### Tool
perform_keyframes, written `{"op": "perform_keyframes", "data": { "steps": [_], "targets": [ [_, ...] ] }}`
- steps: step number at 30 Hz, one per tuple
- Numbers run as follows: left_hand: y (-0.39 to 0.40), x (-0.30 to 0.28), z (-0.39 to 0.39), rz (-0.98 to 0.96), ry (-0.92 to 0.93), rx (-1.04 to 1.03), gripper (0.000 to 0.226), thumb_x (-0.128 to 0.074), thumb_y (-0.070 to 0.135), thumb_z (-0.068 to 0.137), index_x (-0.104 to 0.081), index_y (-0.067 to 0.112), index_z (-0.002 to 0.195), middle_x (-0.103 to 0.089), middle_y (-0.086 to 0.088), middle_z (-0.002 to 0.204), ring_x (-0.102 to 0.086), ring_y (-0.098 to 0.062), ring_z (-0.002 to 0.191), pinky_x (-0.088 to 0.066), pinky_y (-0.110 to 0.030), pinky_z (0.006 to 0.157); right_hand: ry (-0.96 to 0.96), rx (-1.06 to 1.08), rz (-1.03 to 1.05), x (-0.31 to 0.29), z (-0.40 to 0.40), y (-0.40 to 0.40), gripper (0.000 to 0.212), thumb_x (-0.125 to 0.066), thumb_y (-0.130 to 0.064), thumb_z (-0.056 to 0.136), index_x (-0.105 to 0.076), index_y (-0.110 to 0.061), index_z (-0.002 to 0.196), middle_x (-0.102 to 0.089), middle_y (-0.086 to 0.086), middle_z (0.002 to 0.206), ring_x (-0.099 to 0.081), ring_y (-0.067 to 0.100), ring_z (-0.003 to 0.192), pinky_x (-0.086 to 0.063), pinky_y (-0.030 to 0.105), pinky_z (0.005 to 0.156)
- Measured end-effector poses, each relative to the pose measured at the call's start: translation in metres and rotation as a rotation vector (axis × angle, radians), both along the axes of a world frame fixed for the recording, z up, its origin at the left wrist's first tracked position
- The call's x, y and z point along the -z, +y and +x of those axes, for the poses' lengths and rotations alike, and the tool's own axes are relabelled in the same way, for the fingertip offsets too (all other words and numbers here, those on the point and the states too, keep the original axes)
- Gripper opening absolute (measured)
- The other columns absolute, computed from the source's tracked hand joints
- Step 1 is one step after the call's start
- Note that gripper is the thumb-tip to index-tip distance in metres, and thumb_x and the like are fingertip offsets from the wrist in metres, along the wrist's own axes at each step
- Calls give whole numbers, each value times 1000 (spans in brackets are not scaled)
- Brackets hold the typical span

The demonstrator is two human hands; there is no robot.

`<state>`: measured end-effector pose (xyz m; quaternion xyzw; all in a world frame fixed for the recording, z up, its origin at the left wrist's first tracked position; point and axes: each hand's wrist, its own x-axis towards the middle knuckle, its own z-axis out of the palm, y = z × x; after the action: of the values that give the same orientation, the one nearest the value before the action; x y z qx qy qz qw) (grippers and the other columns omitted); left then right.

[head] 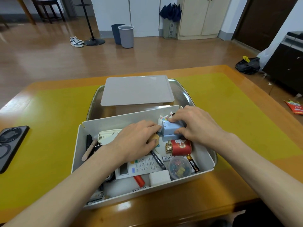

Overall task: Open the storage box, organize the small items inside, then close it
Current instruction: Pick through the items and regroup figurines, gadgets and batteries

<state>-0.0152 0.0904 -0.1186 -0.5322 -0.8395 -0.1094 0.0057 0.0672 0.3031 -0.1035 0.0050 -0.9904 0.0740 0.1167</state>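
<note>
With the lid [137,90] off and lying behind the open box [205,155] on the tray [183,90], both hands, left [136,140] and right [193,122], close together, pinch the blue block [170,129] at the back; I'd seat it square against the wall, clear of the red tin [179,147].

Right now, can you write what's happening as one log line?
stage: organizing | white plastic storage box: open | grey flat lid: off, behind box | left hand and right hand: hold light blue block
</note>
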Motion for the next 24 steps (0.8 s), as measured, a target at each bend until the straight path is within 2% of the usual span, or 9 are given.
{"op": "perform_keyframes", "data": {
  "steps": [5, 8, 13, 20, 24],
  "targets": [
    [-1, 1, 2, 10, 9, -4, 42, -48, 36, 95, -49, 26, 136, -58, 8, 126, -52, -13, 111, -45, -33, 88, -12, -24, 57, -1, 4, 1, 44, -83, -34, 77, -69, -31, 119, -71, -12, 111, -56, 16, 100, -40, 35, 93],
    [0, 1, 1, 25, 20, -11, 40, -47, 37, 95, -49, 28, 134, -59, 9, 123, -51, -12, 109, -41, -30, 87, -1, -42, 119, 0, 6, 1, 44, -77, -30, 80, -65, -29, 122, -70, -11, 115, -57, 15, 103, -41, 36, 100],
    [-2, -3, 1, 52, 12, -32, 31, -48, 36, 94, -53, 29, 123, -59, 10, 114, -52, -12, 104, -43, -32, 85, 5, -47, 103, 0, 6, 0, 44, -75, -36, 83, -64, -29, 125, -69, -11, 114, -56, 14, 101, -41, 34, 98],
    [-3, -5, 0, 59, 10, -48, 36, -47, 35, 95, -50, 29, 131, -59, 10, 118, -51, -12, 106, -43, -31, 88, 1, -51, 50, 1, 1, -2, 47, -74, -42, 83, -63, -32, 128, -69, -12, 115, -53, 10, 98, -38, 29, 90],
    [-4, -5, -2, 67, 9, -53, 38, -48, 34, 94, -51, 29, 132, -60, 10, 117, -52, -12, 105, -43, -31, 87, -25, -54, 67, 3, 1, -1, 55, -78, -44, 79, -61, -32, 130, -68, -13, 116, -55, 11, 100, -40, 31, 91]
  ]
}}
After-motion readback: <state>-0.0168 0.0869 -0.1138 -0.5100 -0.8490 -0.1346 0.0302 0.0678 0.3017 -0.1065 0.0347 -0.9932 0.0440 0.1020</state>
